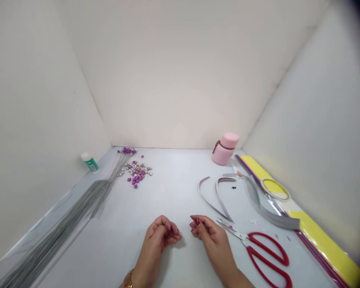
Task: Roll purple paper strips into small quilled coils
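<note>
My left hand (159, 238) is over the white table at the front, its fingers curled inward and closed. Facing it across a small gap, my right hand (211, 238) has thumb and fingertips pinched together. Whatever either hand might hold is hidden or too small to make out. Just right of my right hand lie red-handled scissors (265, 254), blades pointing toward it. Beyond the blades are curled thin paper strips (219, 196). Farther off at left is a pile of small purple, silver and copper-coloured folded stars (138, 171).
A bundle of grey wires (69, 216), some topped with purple stars (127, 150), runs along the left. A green-and-white glue stick (91, 162) stands by the left wall. At right are a pink bottle (225, 150), grey strips (270, 214), a tape roll (276, 189) and yellow sheets (321, 240).
</note>
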{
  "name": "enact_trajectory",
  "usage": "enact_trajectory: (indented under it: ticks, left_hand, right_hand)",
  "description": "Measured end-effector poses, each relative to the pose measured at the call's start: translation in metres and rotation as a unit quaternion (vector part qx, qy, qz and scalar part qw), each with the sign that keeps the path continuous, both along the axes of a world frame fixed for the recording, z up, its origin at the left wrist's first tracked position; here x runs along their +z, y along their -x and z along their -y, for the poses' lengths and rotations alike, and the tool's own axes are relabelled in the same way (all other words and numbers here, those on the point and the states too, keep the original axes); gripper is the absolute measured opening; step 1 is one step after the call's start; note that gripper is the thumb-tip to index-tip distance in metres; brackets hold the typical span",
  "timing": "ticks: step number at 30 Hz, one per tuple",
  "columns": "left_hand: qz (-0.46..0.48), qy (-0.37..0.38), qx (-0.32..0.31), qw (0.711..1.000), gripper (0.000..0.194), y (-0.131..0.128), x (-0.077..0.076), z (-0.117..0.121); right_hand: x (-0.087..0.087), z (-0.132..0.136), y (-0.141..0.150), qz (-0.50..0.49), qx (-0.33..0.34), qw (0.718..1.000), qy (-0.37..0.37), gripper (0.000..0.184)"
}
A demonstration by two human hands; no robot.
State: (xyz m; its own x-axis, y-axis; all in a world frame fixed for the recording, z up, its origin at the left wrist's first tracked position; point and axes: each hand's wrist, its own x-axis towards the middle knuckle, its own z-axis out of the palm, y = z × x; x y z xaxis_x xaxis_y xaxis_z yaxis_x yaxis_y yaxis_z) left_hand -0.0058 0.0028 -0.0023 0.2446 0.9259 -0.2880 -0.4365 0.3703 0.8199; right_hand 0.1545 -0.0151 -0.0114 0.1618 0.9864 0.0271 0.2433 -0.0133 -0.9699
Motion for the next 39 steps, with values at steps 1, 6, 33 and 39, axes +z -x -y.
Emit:
enact_trajectory:
  ticks: [1, 6, 33, 39]
  left_hand:
    - [0.008, -0.005, -0.009, 1.000, 0.014, 0.000, 0.000, 0.000]
    - [0.005, 0.004, -0.060, 0.998, 0.009, -0.002, -0.006, -0.003]
    - [-0.245, -0.148, 0.030, 0.958, 0.024, -0.003, -0.005, 0.001]
    - [-0.291, -0.213, 0.067, 0.930, 0.018, -0.001, 0.003, 0.002]
  right_hand:
    - [0.003, -0.002, -0.003, 0.022, 0.000, 1.000, -0.012, 0.030]
    - [0.021, -0.021, -0.023, 0.301, -0.017, 0.950, -0.077, 0.021]
    - [0.000, -0.011, 0.011, 0.373, 0.194, 0.854, -0.305, 0.021]
    - [0.001, -0.012, 0.009, 0.236, 0.176, 0.940, -0.173, 0.023]
